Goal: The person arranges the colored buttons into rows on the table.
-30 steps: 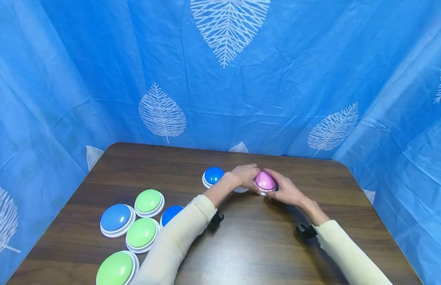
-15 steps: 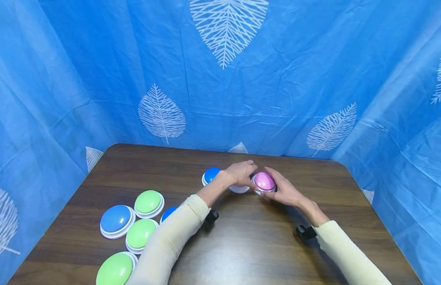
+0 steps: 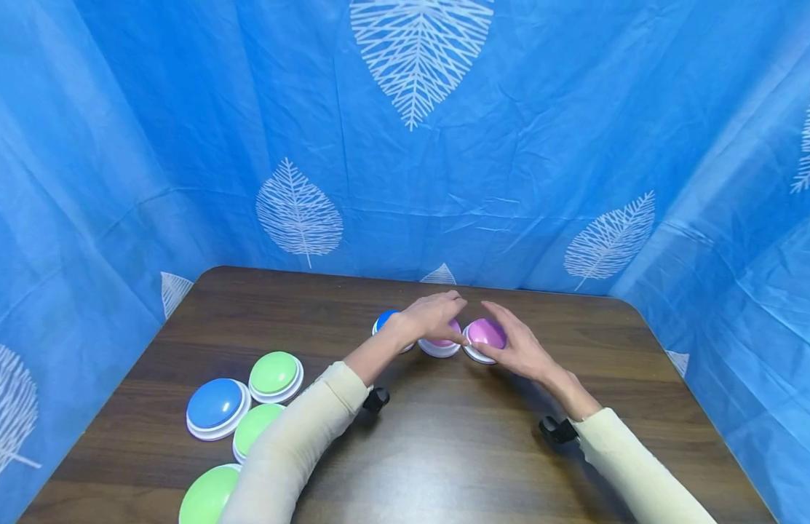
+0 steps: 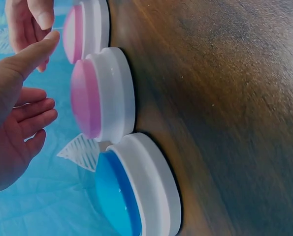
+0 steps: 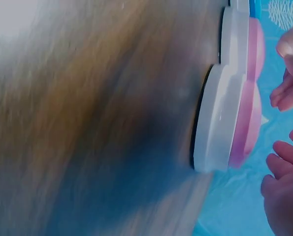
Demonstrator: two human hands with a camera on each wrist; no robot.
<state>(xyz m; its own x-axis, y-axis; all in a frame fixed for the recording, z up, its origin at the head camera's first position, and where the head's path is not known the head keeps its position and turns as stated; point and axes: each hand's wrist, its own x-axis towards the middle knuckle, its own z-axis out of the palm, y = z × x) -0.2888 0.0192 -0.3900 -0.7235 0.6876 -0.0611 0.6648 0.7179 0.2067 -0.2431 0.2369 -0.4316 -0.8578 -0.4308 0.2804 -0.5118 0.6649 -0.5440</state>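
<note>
- Bright light fills the head view; the blue curtain (image 3: 418,196) pales in bands at far left and upper right.
- I see a soft white sheen on the brown table (image 3: 418,458) at lower centre, and dim shadow beside the right sleeve (image 3: 643,466).
- The left wrist view is duller, with grainy glare at upper right.
- In the right wrist view, pale glare sits upper left; the tabletop smears into bluish shadow, while the nearer pink button (image 5: 244,123) looks sharper.

the table (image 3: 437,458) leaves passage between the sleeves (image 3: 300,444), with the pink buttons (image 3: 487,332) blocking its far end.
</note>
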